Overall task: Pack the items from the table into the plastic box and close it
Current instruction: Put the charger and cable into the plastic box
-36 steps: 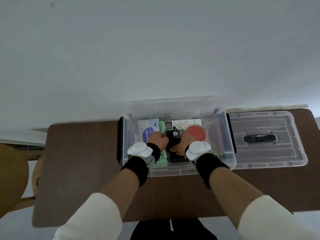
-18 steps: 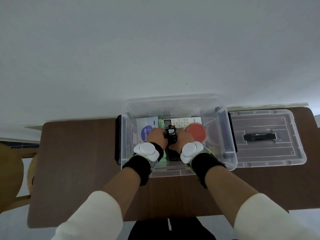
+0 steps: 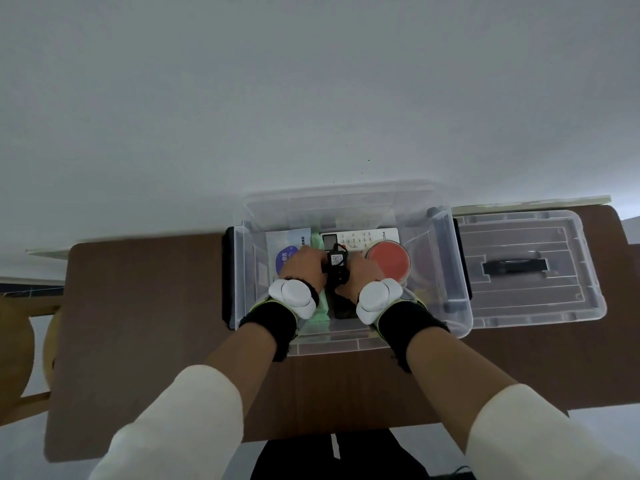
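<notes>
- Black plastic is sitting between the two sets of fingers: a small adapter [image 3: 336, 264], label up, is being held inside the box [image 3: 453, 271], over the middle of its floor.
- The left hand [image 3: 304, 268] is curling around the adapter's left side and the right hand [image 3: 360, 273] around its right; both are closing on it, though the fingertips themselves are hiding under the knuckles, so I cannot tell exactly how they are pinching.
- Under and around the hands, other things are already lying in the box: a white remote [image 3: 360, 237] along the far side, a red-lidded round tin [image 3: 388, 259] just right of the right hand, a white and blue packet [image 3: 285, 245] on the left, and something pale green [image 3: 320, 311] beneath the left wrist.
- Further out, the brown table [image 3: 145, 306] is showing no loose items in view, so packing is looking nearly finished, judging from this alone.
- The lid [image 3: 526, 268] is lying flat on the table, touching the box's right side, handle up, not yet on.
- What is remaining, as I judge it: letting go of the adapter, withdrawing both hands, then lifting the lid across and pressing it down onto the rim.
</notes>
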The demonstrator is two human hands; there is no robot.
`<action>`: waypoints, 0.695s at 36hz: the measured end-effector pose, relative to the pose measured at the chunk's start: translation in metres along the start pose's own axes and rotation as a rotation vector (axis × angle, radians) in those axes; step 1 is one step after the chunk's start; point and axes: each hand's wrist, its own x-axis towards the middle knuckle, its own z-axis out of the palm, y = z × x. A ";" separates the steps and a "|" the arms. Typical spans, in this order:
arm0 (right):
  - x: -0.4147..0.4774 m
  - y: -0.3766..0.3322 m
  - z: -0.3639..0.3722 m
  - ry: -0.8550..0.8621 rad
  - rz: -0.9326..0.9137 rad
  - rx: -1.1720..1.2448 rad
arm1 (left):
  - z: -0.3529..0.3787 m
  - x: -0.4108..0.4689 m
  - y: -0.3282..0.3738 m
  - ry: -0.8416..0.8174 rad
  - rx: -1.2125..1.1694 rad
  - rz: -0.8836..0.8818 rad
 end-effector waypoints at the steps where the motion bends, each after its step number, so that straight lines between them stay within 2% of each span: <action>1: 0.000 0.000 0.000 -0.001 -0.002 -0.014 | 0.000 0.000 -0.001 -0.004 0.002 0.000; 8: 0.006 -0.003 0.000 -0.028 0.034 -0.095 | 0.000 -0.003 -0.004 -0.024 -0.050 0.025; 16: 0.001 -0.002 0.000 -0.014 0.011 -0.068 | 0.000 -0.005 -0.005 -0.033 -0.097 0.006; 22: -0.006 -0.001 0.001 0.033 0.075 0.067 | -0.003 -0.009 -0.006 -0.045 -0.170 0.049; 25: -0.006 -0.003 -0.001 0.014 -0.001 0.005 | -0.005 -0.008 -0.006 -0.053 -0.168 0.060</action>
